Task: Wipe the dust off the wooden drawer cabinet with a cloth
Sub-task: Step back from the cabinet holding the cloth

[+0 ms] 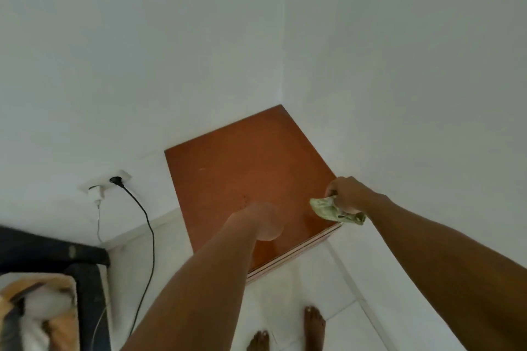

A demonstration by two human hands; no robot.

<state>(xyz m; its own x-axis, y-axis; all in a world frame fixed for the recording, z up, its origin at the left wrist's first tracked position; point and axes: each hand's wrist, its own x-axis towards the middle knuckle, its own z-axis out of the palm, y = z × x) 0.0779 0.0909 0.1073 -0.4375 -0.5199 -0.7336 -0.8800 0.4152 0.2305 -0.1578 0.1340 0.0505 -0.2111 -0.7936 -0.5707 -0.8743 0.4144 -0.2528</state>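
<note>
A reddish-brown wooden drawer cabinet [242, 174] stands in the corner of two white walls; I see its flat top from above. My right hand [346, 194] grips a crumpled pale green cloth [332, 209] at the top's front right corner. My left hand [263, 222] is over the front part of the top, fingers curled under into a loose fist with nothing in it. The drawer fronts are hidden below the top's front edge.
A wall socket [114, 179] at the left holds a black plug and cable [145, 222] and a white charger [95, 195]. A dark bed frame [57, 248] with bedding sits at the lower left. My bare feet [313, 325] stand on white floor tiles.
</note>
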